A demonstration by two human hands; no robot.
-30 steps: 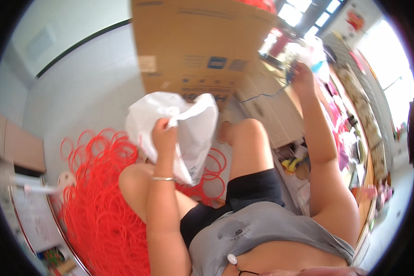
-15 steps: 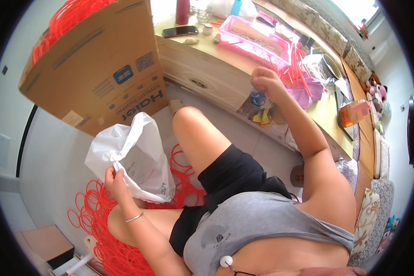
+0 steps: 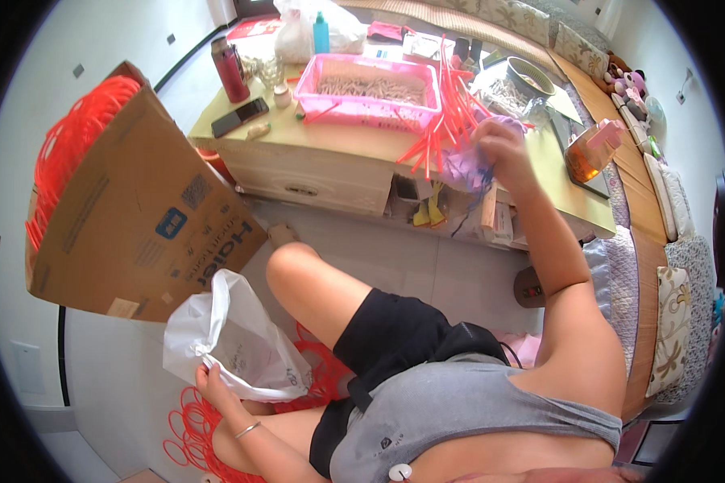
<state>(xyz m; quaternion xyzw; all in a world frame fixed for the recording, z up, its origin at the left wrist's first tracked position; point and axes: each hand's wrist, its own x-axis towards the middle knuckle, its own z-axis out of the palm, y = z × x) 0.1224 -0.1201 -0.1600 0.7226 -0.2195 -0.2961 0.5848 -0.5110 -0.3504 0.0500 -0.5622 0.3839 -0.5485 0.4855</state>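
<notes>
My left hand [image 3: 212,388] is closed on the gathered, knotted top of a white plastic bag [image 3: 259,354], which stands beside my bent knee. Over the table's near edge, my right hand [image 3: 505,151] is curled closed and slightly blurred. Dark blue string [image 3: 477,208] trails down from it in front of the open shelf. A purple cloth [image 3: 464,167] lies at the table edge right beside that hand. Thin red plastic strips [image 3: 441,129] fan out next to the cloth, their ends hanging over the edge.
A big cardboard box [image 3: 129,217] full of red rings [image 3: 84,133] stands at left. More red rings [image 3: 192,431] lie under the bag. On the table [image 3: 254,161] are a pink basket [image 3: 368,115], a phone [image 3: 240,117], a red flask [image 3: 229,71] and a jug of amber liquid [image 3: 586,157].
My right hand has moved right, toward the purple cloth, with the blue string hanging longer below it. My view has shifted, showing more of the table. The left hand keeps its hold on the bag.
</notes>
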